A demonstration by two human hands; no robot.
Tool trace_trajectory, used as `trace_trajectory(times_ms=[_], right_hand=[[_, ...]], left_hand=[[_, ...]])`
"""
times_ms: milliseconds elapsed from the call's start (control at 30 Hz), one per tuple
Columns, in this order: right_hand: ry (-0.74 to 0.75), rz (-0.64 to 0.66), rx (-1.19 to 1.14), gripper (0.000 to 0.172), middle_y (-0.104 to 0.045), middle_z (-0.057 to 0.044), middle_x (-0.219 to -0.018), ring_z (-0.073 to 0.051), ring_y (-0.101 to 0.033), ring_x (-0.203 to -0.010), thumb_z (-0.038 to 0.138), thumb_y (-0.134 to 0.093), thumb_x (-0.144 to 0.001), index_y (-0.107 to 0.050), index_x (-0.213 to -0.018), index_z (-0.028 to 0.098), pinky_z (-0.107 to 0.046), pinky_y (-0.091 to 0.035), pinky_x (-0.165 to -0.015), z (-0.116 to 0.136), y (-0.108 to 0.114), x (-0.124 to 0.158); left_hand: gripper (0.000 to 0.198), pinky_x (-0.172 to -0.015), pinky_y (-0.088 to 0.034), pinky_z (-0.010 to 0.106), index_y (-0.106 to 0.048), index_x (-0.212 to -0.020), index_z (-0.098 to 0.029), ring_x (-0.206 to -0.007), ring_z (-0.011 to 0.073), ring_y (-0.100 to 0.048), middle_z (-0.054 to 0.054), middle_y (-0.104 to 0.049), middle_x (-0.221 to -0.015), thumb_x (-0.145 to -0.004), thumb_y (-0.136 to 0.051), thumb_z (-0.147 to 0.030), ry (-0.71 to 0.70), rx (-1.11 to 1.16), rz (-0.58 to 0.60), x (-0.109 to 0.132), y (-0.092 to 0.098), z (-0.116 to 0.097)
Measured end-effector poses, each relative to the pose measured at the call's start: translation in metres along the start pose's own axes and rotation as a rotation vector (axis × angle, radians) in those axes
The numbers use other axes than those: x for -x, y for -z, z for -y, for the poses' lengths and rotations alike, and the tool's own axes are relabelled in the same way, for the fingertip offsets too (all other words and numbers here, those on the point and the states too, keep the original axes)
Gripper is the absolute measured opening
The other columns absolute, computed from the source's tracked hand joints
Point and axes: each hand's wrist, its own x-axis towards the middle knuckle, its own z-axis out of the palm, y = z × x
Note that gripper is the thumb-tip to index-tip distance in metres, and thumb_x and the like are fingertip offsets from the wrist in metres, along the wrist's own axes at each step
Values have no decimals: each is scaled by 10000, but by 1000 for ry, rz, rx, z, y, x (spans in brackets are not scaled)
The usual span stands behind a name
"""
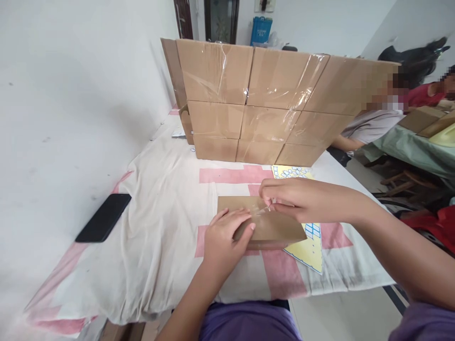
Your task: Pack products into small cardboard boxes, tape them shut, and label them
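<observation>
The brown, oblong cardboard box (pixel 275 230) lies under the spread left hand (pixel 226 230), the right hand (pixel 296 198) pinching what seems clear tape (pixel 262 209).

Note to your left: black phone (pixel 104 218) lying flat near the left edge of your table (pixel 170 208), beside the white wall (pixel 71 94). Pink-patched cloth (pixel 117 265) underneath. Beyond the far edge, blue container (pixel 261 31). Off the right edge: grey-sleeved person (pixel 373 127), wooden stool (pixel 398 182).
</observation>
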Motion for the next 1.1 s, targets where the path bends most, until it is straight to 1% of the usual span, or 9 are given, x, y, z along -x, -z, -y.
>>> trace_trajectory(times_ms=[133, 233, 300, 367, 533, 667, 833, 900, 1100], right_hand=[[94, -56, 147, 144, -559, -39, -907, -173, -496, -736, 124, -449, -915, -456, -794, 202, -317, -324, -657, 10, 1, -3], [179, -72, 182, 157, -538, -41, -887, -183, -480, -773, 77, -456, -862, -428, -772, 203, -327, -334, -684, 11, -1, -7], [209, -81, 173, 161, -533, -45, -883, -189, -475, -790, 75, -452, -857, -419, -766, 204, -335, -344, -705, 10, -2, -9], [224, -85, 147, 161, -535, -50, -888, -191, -472, -797, 83, -440, -868, -418, -765, 204, -340, -348, -715, 8, -3, -10], [229, -25, 114, 144, -509, -38, -877, -183, -456, -788, 81, -435, -863, -429, -788, 204, -332, -346, -701, 4, -9, -13], [206, 10, 154, 158, -470, -25, -842, -169, -429, -753, 82, -450, -834, -403, -743, 201, -329, -329, -671, 1, -17, -21], [187, 22, 178, 144, -478, -28, -839, -166, -417, -736, 98, -449, -838, -425, -733, 193, -330, -310, -646, -5, -22, -35], [174, 44, 158, 140, -488, -30, -849, -165, -427, -737, 103, -443, -845, -437, -735, 190, -328, -315, -645, -8, -23, -39], [176, 76, 93, 171, -497, -25, -853, -154, -439, -722, 120, -445, -857, -398, -710, 192, -316, -325, -637, -18, -27, -48]], left_hand=[[307, -1014, -530, 431, -612, -1234, -254, -1053, 186, -733, 9, -767, -1157, -928, -616, -217, -90, -100, -36, 3, -3, 5], [436, -1031, -528, 416, -522, -1353, -257, -1061, 169, -729, -13, -765, -1164, -930, -608, -194, -80, -107, -34, 5, -5, 7], [506, -1041, -525, 417, -462, -1411, -251, -1070, 170, -726, -22, -773, -1138, -930, -608, -196, -57, -102, -41, 6, -6, 8], [527, -1044, -526, 415, -440, -1428, -246, -1069, 170, -727, -27, -776, -1122, -930, -608, -201, -43, -101, -47, 6, -7, 9], [479, -1044, -527, 411, -474, -1388, -248, -1059, 164, -729, -39, -772, -1138, -931, -611, -208, -53, -111, -49, 7, -7, 9], [447, -1037, -525, 411, -493, -1357, -239, -1055, 169, -730, -31, -774, -1132, -928, -611, -204, -41, -101, -51, 6, -6, 7], [257, -1025, -515, 392, -586, -1150, -255, -1019, 167, -736, -44, -782, -1097, -906, -627, -186, -16, -83, -41, 5, -5, 6], [225, -1034, -496, 384, -595, -1119, -259, -1028, 158, -731, -49, -779, -1101, -909, -622, -182, -21, -77, -35, 5, -4, 6], [180, -1016, -449, 372, -624, -1104, -276, -1093, 153, -694, -53, -759, -1141, -959, -560, -190, -89, -132, 46, 2, 0, 4]])
